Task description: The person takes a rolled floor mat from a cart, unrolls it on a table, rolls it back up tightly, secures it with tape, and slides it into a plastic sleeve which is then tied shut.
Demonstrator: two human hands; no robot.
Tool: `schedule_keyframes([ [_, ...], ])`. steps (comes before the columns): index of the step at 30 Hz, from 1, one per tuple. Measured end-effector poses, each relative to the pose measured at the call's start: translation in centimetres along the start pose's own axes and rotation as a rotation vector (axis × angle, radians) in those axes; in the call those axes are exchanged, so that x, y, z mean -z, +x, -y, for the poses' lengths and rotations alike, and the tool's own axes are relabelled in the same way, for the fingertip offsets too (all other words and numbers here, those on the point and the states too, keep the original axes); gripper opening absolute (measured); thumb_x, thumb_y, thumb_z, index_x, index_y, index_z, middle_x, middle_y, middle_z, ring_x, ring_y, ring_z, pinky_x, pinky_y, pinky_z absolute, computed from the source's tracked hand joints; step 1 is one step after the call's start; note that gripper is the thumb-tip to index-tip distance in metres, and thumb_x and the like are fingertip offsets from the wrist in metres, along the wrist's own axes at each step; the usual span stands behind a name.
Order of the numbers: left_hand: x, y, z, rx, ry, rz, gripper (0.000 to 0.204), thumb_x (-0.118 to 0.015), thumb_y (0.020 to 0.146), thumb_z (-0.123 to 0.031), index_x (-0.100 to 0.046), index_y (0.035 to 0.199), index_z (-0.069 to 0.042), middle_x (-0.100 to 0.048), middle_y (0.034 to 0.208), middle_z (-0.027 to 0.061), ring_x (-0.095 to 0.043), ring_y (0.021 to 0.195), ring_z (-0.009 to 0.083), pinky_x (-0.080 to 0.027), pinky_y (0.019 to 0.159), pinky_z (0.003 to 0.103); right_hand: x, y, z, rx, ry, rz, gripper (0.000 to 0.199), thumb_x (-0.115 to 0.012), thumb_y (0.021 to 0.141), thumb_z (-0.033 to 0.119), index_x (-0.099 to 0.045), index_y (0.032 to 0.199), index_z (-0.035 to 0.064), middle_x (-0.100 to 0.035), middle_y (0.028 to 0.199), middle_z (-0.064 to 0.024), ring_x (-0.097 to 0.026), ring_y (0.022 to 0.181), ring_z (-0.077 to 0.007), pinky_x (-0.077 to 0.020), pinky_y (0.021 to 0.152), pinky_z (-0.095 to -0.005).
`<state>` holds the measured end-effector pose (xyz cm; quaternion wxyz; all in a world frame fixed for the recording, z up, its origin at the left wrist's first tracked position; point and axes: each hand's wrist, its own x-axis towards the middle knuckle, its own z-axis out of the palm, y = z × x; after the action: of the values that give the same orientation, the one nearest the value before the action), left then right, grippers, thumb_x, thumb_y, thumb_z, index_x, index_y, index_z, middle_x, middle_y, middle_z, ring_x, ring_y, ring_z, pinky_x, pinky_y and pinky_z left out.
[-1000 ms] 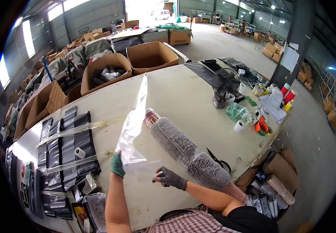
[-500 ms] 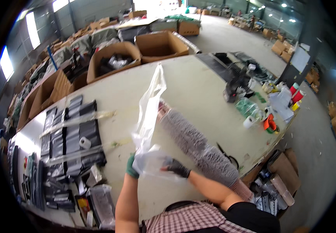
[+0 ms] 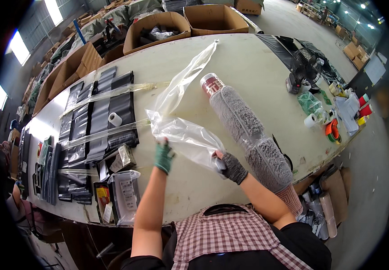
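A long, clear plastic bag point(image 3: 183, 130) stretches across the table, its narrow end pointing to the far side. My right hand point(image 3: 232, 168), in a dark grey glove, is closed on the bag's near right end, thumb on top. At the bag's lower left edge is my left hand point(image 3: 163, 155) in a green glove, slightly blurred, its fingers stretched up and thumb apart. Whether its fingertips touch the film is unclear. To the right lies a rolled grey plush mat point(image 3: 239, 119), wrapped with clear film around its middle and with a red printed band at its far end.
Stacks of black plastic bags point(image 3: 100, 135) lie on the left under clear tape strips, with a white roll point(image 3: 115, 119) on top. A fan point(image 3: 306, 65), orange tape point(image 3: 332, 130) and thread spools stand at right. Open cardboard boxes point(image 3: 217, 20) line the far edge.
The view has shifted, showing more of the near side. The bunched bag is now spread wider, its right end drawn out by my right hand. My left hand has dropped below the bag's edge.
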<state>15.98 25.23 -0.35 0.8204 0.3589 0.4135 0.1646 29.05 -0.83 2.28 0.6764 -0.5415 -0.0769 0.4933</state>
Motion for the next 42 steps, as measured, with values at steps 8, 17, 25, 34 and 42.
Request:
schedule_keyframes([
  [8, -4.3, -10.3, 6.6, 0.232, -0.380, 0.721, 0.077, -0.067, 0.080, -0.047, -0.035, 0.138, -0.007, -0.045, 0.134, 0.0107, -0.044, 0.122, 0.0269, -0.034, 0.105, 0.043, -4.0, -0.6, -0.5, -0.137, 0.524, 0.368, 0.038, -0.050, 0.094, 0.033, -0.054, 0.118, 0.0031, -0.059, 0.113, -0.0084, -0.057, 0.103, -0.0170, -0.0458, 0.093, -0.0296],
  [17, 3.7, -9.5, 0.4, -0.869, 1.079, -0.524, 0.050, -0.077, 0.072, -0.028, -0.052, 0.109, -0.006, -0.054, 0.090, 0.0081, -0.052, 0.075, 0.0221, -0.043, 0.065, 0.034, -3.1, -0.7, -2.4, 0.057, -0.520, -0.019, 0.025, -0.070, 0.081, 0.022, -0.060, 0.087, 0.0007, -0.061, 0.068, -0.0039, -0.057, 0.050, -0.0113, -0.0450, 0.043, -0.0244],
  [25, -3.6, -15.5, 8.8, -1.403, 1.576, 0.037, 0.056, -0.073, 0.065, -0.024, -0.048, 0.113, -0.009, -0.048, 0.115, 0.0147, -0.045, 0.108, 0.0338, -0.036, 0.094, 0.049, -2.3, 2.8, -7.3, 0.376, -1.025, -0.126, 0.033, -0.061, 0.078, 0.037, -0.060, 0.087, 0.0050, -0.063, 0.078, -0.0206, -0.061, 0.071, -0.0361, -0.0484, 0.062, -0.0432],
  [34, -1.9, -16.2, 4.4, -1.320, 1.591, -0.033, 0.024, -0.060, 0.070, -0.006, -0.059, 0.094, -0.011, -0.061, 0.087, 0.0083, -0.058, 0.081, 0.0277, -0.045, 0.073, 0.042, -4.1, -1.3, -2.4, -0.068, -0.415, -0.089, 0.031, -0.062, 0.084, 0.028, -0.058, 0.104, 0.0035, -0.060, 0.078, -0.0073, -0.060, 0.074, -0.0171, -0.0490, 0.061, -0.0289],
  [42, -4.2, -16.5, 4.5, -0.934, 1.782, 0.093, 0.019, -0.065, 0.079, -0.029, -0.063, 0.074, -0.011, -0.063, 0.072, 0.0093, -0.061, 0.069, 0.0296, -0.048, 0.061, 0.041, -1.6, 1.9, -5.0, 0.277, -0.571, -0.200, 0.030, -0.062, 0.084, 0.029, -0.054, 0.099, 0.0049, -0.054, 0.064, -0.0079, -0.051, 0.049, -0.0162, -0.0439, 0.048, -0.0318],
])
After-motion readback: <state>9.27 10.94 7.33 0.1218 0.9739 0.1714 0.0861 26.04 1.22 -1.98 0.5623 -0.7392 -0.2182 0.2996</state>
